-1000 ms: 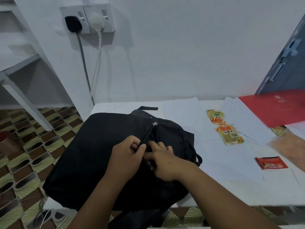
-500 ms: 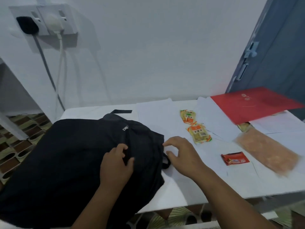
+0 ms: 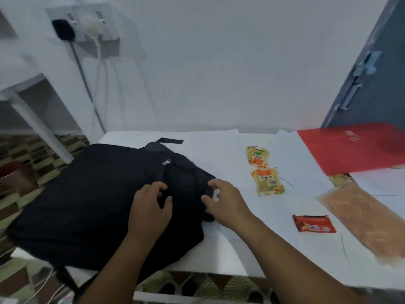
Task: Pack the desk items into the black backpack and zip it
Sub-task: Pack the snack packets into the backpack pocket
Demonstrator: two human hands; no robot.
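Note:
The black backpack (image 3: 92,200) lies flat on the left half of the white desk (image 3: 238,249), its silver zip pull (image 3: 166,162) near the top. My left hand (image 3: 151,209) rests on the bag's middle, with curled fingers and thumb pinching the fabric by the zip line. My right hand (image 3: 225,202) sits at the bag's right edge, fingertips touching it; thumb and fingers are apart and desk shows between them. Out on the desk lie two yellow-orange snack packets (image 3: 268,182), a red snack bar (image 3: 314,223), a clear bag of orange-pink contents (image 3: 368,222) and a red envelope (image 3: 355,148).
White paper sheets (image 3: 289,163) cover the desk under the items. A wall socket with two plugs (image 3: 85,25) and hanging cables is behind the bag. A grey door (image 3: 377,80) stands at the right. Patterned floor and a white shelf frame (image 3: 37,119) are at the left.
Both hands let go of the zip they held a second ago. My right hand swung out over the desk, then came back to the bag's right edge. The view shifted right.

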